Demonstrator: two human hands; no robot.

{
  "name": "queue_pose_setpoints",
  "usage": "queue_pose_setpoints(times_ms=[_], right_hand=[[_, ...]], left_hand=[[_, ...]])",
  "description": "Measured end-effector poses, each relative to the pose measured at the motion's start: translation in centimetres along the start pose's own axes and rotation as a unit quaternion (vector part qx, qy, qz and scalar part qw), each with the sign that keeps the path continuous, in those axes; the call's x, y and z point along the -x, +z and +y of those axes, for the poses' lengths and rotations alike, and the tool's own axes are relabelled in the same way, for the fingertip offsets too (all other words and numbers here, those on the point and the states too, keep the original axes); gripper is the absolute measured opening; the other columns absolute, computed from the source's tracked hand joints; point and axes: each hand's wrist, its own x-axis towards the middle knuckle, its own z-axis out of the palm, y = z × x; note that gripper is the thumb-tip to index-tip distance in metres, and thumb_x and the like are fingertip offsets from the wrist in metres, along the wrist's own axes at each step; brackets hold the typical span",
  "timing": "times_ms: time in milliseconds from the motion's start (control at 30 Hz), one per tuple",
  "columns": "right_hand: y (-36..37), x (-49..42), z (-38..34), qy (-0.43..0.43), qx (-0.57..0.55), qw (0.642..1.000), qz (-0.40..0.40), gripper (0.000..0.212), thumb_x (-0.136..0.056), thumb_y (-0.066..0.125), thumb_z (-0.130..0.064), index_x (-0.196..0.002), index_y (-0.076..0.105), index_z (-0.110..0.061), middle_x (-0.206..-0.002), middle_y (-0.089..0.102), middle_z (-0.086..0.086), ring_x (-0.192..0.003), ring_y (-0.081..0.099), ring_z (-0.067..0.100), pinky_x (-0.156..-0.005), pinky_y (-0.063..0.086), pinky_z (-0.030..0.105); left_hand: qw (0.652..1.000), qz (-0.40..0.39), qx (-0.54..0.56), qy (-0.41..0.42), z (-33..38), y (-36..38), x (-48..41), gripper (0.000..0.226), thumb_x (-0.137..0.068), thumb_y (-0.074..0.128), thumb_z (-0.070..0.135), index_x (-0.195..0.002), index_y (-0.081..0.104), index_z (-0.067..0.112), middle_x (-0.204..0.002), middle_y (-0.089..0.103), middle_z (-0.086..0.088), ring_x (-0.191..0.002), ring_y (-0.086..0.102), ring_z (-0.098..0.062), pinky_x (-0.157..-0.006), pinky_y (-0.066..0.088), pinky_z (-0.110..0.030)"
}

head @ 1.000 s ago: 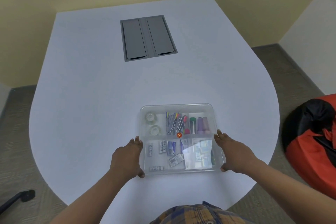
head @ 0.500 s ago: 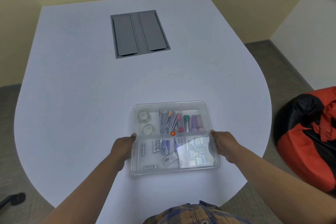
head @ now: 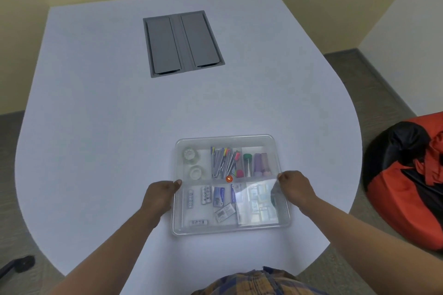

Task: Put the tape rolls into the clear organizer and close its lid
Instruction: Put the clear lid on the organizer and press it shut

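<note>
Seen from your head camera, the clear organizer (head: 230, 184) sits on the white table (head: 107, 127) close to its near edge, right in front of you, with its clear lid (head: 261, 201) lying over it. Your left hand (head: 159, 196) grips the organizer's left edge, thumb on top. Your right hand (head: 296, 188) grips its right edge, fingers curled over the rim. Two tape rolls (head: 193, 163) lie in the far-left compartment. Pens (head: 223, 163) fill the middle compartment, and batteries (head: 203, 195) lie in the near-left one.
</note>
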Motion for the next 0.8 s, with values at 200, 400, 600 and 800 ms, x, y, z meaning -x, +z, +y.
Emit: queue_pose_setpoints(times_ms=[200, 400, 600, 800], right_hand=[[0.7, -0.7, -1.4, -0.163, 0.115, 0.977, 0.080, 0.059, -0.086, 0.064, -0.038, -0.135, 0.045, -0.011, -0.135, 0.056, 0.010, -0.119, 0.055, 0.029, -0.097, 0.046, 0.040], [1.0, -2.7, -2.5, -0.281, 0.214, 0.934, 0.054, 0.090, -0.085, 0.063, -0.051, -0.152, 0.019, -0.010, -0.161, 0.018, 0.008, -0.149, 0.013, 0.021, -0.118, 0.015, 0.034], [2.6, -3.0, -1.5, -0.294, 0.296, 0.908, 0.033, 0.099, -0.090, 0.034, -0.068, -0.150, -0.004, 0.000, -0.160, -0.007, 0.017, -0.144, -0.019, 0.022, -0.118, -0.008, 0.032], [1.8, -3.7, -1.8, -0.298, 0.320, 0.899, 0.002, 0.101, -0.088, 0.025, -0.073, -0.149, -0.008, 0.000, -0.160, -0.014, 0.016, -0.142, -0.025, 0.020, -0.116, -0.013, 0.031]], left_hand=[[0.949, 0.058, -0.241, 0.197, 2.4, 0.0, -0.4, 0.108, -0.067, 0.076, 0.060, -0.149, 0.023, 0.015, -0.158, 0.025, -0.004, -0.145, 0.022, -0.018, -0.113, 0.029, -0.042], [0.912, -0.049, -0.329, 0.239, 3.7, 2.0, -1.8, 0.157, -0.042, 0.081, 0.071, -0.149, -0.016, 0.010, -0.160, -0.021, -0.010, -0.147, -0.018, -0.022, -0.121, 0.000, -0.039], [0.877, -0.038, -0.399, 0.266, 2.4, 2.8, -2.2, 0.163, -0.035, 0.058, 0.092, -0.143, -0.026, 0.003, -0.149, -0.039, -0.011, -0.139, -0.035, -0.027, -0.117, -0.013, -0.038], [0.882, -0.044, -0.396, 0.250, 3.0, 2.6, -2.5, 0.167, -0.029, 0.054, 0.097, -0.144, -0.027, 0.007, -0.150, -0.040, -0.006, -0.139, -0.036, -0.021, -0.117, -0.009, -0.035]])
